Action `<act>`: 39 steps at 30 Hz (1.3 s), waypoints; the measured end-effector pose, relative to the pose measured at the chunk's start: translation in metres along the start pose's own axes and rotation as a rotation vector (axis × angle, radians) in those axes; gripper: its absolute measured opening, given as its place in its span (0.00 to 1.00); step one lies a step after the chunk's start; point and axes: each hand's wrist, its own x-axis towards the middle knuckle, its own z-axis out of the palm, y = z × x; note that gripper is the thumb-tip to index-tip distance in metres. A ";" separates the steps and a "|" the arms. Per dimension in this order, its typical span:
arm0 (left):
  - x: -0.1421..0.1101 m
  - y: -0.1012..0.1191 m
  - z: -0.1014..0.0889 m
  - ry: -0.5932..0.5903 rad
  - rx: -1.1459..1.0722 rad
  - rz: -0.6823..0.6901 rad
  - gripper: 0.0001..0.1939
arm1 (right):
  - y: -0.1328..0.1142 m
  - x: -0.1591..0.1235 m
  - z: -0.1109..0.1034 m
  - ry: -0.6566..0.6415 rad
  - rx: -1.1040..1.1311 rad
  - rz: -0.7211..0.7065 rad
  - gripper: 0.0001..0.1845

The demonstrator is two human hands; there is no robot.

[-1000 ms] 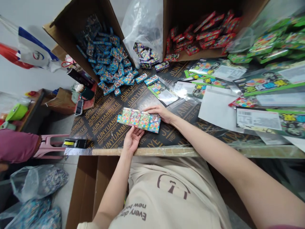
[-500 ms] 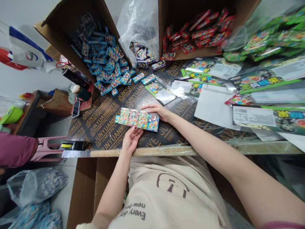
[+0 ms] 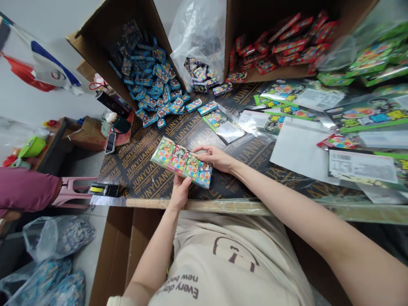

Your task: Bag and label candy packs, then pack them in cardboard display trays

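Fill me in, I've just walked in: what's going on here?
A person's left hand holds the lower edge of a flat row of four multicoloured printed packets, thumb on top, while the right hand grips its upper edge toward the right end. The row is over a gold-lettered black tabletop. Farther back, small blue printed boxes spill from an open brown cardboard box.

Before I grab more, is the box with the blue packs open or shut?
Open: the side of the box facing you is uncovered, and blue packs spill onto the table.
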 end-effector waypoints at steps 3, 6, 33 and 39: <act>0.002 0.016 0.001 -0.083 -0.045 0.010 0.27 | 0.002 -0.004 0.009 -0.083 0.004 0.009 0.27; 0.003 0.035 0.000 -0.125 -0.057 -0.035 0.33 | 0.003 -0.006 0.015 -0.136 -0.071 0.006 0.25; 0.024 0.042 0.000 0.149 1.521 0.861 0.51 | -0.001 -0.005 0.022 -0.016 0.190 -0.005 0.18; 0.018 0.043 -0.001 0.239 1.607 0.940 0.45 | 0.004 -0.004 0.022 -0.044 0.249 0.020 0.21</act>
